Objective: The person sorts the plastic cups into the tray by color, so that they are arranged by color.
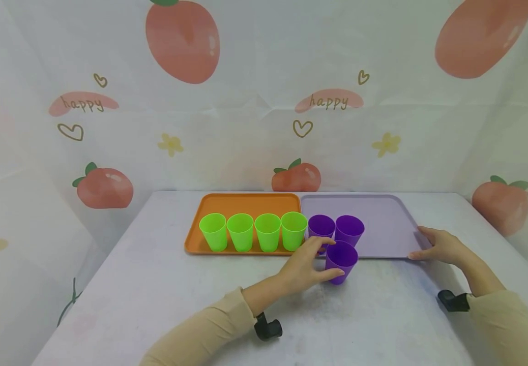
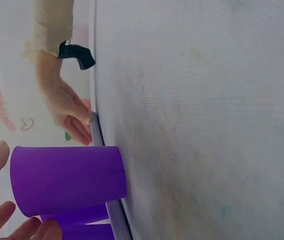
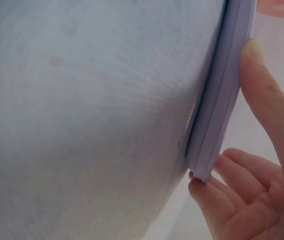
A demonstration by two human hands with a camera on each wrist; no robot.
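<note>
In the head view, my left hand (image 1: 302, 267) is spread around a purple cup (image 1: 341, 262) that stands upright just in front of the trays. In the left wrist view, the thumb is apart from the cup's rim, with the fingertips (image 2: 47, 231) close to its side; contact is unclear. My right hand (image 1: 444, 247) grips the front right corner of the lavender tray (image 1: 385, 218), thumb on one edge and fingers on the other, as the right wrist view also shows. Two more purple cups (image 1: 349, 229) stand upright along that tray's front left.
An orange tray (image 1: 245, 201) adjoins the lavender one on its left. Several green cups (image 1: 241, 231) stand upright in a row along its front. Behind the white table (image 1: 154, 284) hangs a printed cloth (image 1: 245, 137).
</note>
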